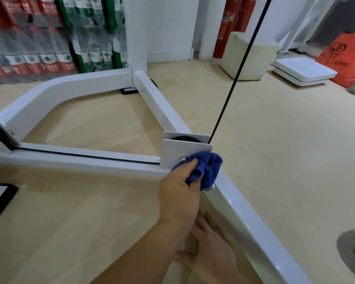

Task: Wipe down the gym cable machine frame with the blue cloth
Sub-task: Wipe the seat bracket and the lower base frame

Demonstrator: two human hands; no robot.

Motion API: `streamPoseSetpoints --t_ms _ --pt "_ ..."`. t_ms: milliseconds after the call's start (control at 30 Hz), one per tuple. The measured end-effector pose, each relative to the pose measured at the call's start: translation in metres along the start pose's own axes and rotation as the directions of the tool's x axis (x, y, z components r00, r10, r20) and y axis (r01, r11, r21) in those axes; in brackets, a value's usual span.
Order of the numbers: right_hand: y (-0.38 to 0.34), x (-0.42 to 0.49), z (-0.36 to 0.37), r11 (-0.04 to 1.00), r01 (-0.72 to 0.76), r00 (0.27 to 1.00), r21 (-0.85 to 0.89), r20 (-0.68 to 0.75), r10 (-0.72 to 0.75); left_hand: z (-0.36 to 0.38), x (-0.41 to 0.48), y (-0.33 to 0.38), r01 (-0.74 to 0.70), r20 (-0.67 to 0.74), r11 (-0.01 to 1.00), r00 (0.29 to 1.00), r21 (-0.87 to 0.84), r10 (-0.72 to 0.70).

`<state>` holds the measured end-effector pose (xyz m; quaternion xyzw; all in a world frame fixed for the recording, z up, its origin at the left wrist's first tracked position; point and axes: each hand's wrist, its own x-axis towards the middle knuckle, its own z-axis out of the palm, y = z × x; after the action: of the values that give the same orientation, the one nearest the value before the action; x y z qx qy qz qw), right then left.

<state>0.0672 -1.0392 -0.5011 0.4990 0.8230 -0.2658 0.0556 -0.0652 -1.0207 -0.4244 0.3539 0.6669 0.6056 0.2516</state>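
Centre of frame: left grip bunched around blue cloth, pressing it against pulley bracket on white cable machine frame. Right grip spread flat on floor, lower centre. Cloth likely soft, light; hold wadded middle.

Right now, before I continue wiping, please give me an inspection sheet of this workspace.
Surface: tan floor, few dark specks.
Job's things: cloth bunched against the plate on the white frame.
Clutter: bottle packs, extinguishers, beige block, white slabs, orange bag.
Grips: left hand grips the cloth; right hand lies flat beside the frame.
Cables: black cable rises from the plate; another stretch runs along the frame.
Surroundings: white wall.
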Motion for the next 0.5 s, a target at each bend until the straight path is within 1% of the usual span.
streamPoseSetpoints --t_ms 67,100,167,200,233,267,333,400,433,500 --pt "0.001 0.0 -0.001 1.0 -0.006 1.0 -0.011 0.011 0.006 -0.006 -0.004 -0.008 0.015 0.006 0.998 1.0 0.063 -0.016" --pt "0.0 0.0 -0.001 1.0 -0.006 1.0 -0.016 0.018 0.006 -0.01 -0.007 -0.01 -0.013 0.006 0.997 1.0 0.08 0.013" --pt "0.001 0.001 0.0 1.0 -0.009 1.0 -0.015 0.026 0.01 -0.017 -0.013 -0.008 -0.161 0.036 0.981 0.987 0.108 0.158" --pt "-0.001 0.0 -0.001 1.0 -0.018 0.999 -0.012 0.03 0.019 -0.021 -0.014 -0.007 -0.204 0.07 0.971 0.978 0.121 0.197" --pt "-0.002 -0.001 -0.003 0.999 -0.03 0.999 -0.015 0.037 0.031 -0.028 -0.015 -0.006 -0.199 0.093 0.97 0.978 0.143 0.187" --pt "-0.004 -0.001 -0.004 0.999 -0.04 0.998 -0.019 0.049 0.041 -0.037 -0.016 -0.007 -0.155 0.093 0.973 0.986 0.169 0.141" --pt "-0.008 -0.003 -0.009 0.998 -0.058 0.995 -0.037 0.074 0.06 -0.059 -0.017 -0.015 -0.052 0.045 0.976 0.998 0.211 0.044" --pt "-0.016 -0.004 -0.014 0.994 -0.08 0.993 -0.07 0.084 0.085 -0.088 -0.016 -0.025 0.023 -0.013 0.968 1.0 0.249 -0.02" --pt "-0.022 -0.004 -0.016 0.991 -0.095 0.992 -0.093 0.077 0.102 -0.104 -0.014 -0.028 0.035 -0.037 0.96 0.999 0.279 -0.026" --pt "-0.04 -0.003 -0.022 0.986 -0.097 0.993 -0.137 0.049 0.104 -0.133 -0.002 -0.026 -0.017 -0.059 0.922 0.997 0.386 0.043"
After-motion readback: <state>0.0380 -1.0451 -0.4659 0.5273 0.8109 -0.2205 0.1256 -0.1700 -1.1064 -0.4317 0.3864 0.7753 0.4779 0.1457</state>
